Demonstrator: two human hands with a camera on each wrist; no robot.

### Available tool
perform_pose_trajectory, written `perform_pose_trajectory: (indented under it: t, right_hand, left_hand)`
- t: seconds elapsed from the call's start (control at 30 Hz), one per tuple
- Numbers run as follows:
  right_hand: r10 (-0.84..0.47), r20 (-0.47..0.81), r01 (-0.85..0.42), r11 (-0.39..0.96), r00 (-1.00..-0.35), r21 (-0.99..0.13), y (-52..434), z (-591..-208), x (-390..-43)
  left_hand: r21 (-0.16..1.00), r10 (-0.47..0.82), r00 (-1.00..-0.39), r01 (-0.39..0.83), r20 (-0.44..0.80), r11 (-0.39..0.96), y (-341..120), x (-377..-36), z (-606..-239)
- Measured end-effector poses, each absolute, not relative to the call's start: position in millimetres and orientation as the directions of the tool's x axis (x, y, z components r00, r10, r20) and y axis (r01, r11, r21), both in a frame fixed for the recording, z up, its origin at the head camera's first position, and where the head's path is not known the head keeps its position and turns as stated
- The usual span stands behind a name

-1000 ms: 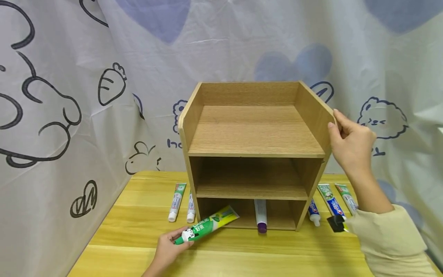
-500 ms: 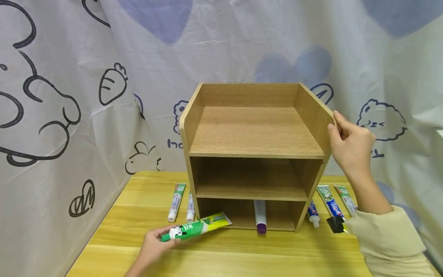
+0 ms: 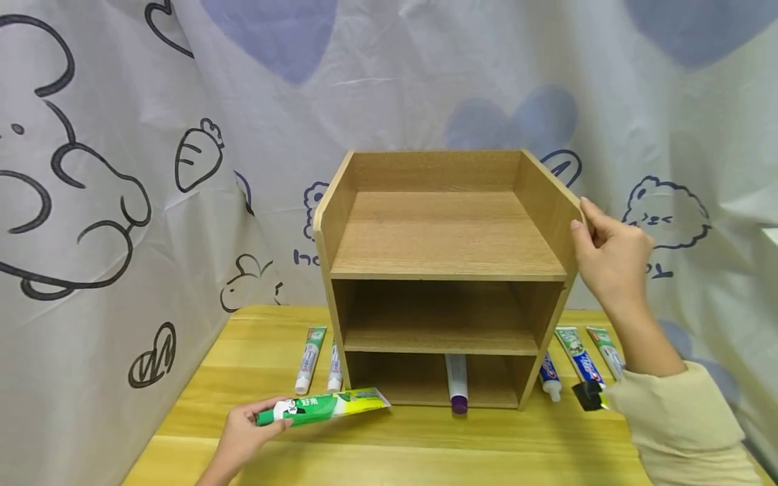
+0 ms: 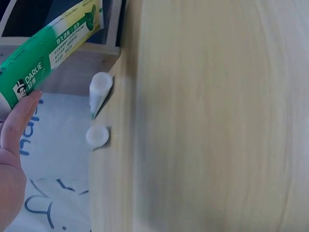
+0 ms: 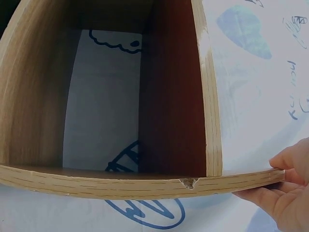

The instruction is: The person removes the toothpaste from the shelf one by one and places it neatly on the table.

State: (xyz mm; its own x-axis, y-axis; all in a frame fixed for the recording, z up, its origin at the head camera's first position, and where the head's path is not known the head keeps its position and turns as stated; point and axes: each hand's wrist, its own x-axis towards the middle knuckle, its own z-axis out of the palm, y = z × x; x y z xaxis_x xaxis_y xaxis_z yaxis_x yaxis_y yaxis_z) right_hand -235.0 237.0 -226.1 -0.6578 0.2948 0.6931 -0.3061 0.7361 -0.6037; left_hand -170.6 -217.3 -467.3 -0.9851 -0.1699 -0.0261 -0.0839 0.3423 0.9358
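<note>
My left hand (image 3: 248, 426) grips a green and yellow toothpaste tube (image 3: 322, 406) by its capped end, with the flat end pointing right. The tube is held in front of the shelf's lower left corner. In the left wrist view the tube (image 4: 46, 53) shows its DARLIE print. My right hand (image 3: 615, 253) pinches the front edge of the right side panel of a wooden desktop shelf (image 3: 446, 233). The right wrist view shows thumb and fingers on either side of that panel (image 5: 231, 186). A white toothpaste tube with purple cap (image 3: 457, 383) lies in the bottom compartment, cap protruding at the front.
Left of the shelf lie two white-capped toothpaste tubes (image 3: 310, 360), one partly hidden by it. Several more tubes, including a blue and green one (image 3: 579, 354), lie to the right. The wooden table (image 3: 389, 455) ends at a printed curtain (image 3: 261, 135) behind.
My left hand has moved left with the green and yellow tube, away from the bottom compartment, and the tube now lies nearer level. My right hand keeps its hold on the shelf panel.
</note>
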Motion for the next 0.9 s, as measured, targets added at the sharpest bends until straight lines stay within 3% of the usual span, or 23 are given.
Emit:
perform_pose_trajectory:
  t: [0.43, 0.9]
  right_hand:
    - [0.312, 0.670, -0.269, 0.740, -0.674, -0.616, 236, -226, -233]
    - [0.306, 0.680, -0.280, 0.742, -0.666, -0.609, 235, -225, -234]
  left_hand:
    - [0.928, -0.195, -0.980, -0.049, 0.026, 0.369, -242, -161, -452]
    - [0.911, -0.255, -0.964, -0.168, -0.072, 0.377, -269, -149, -442]
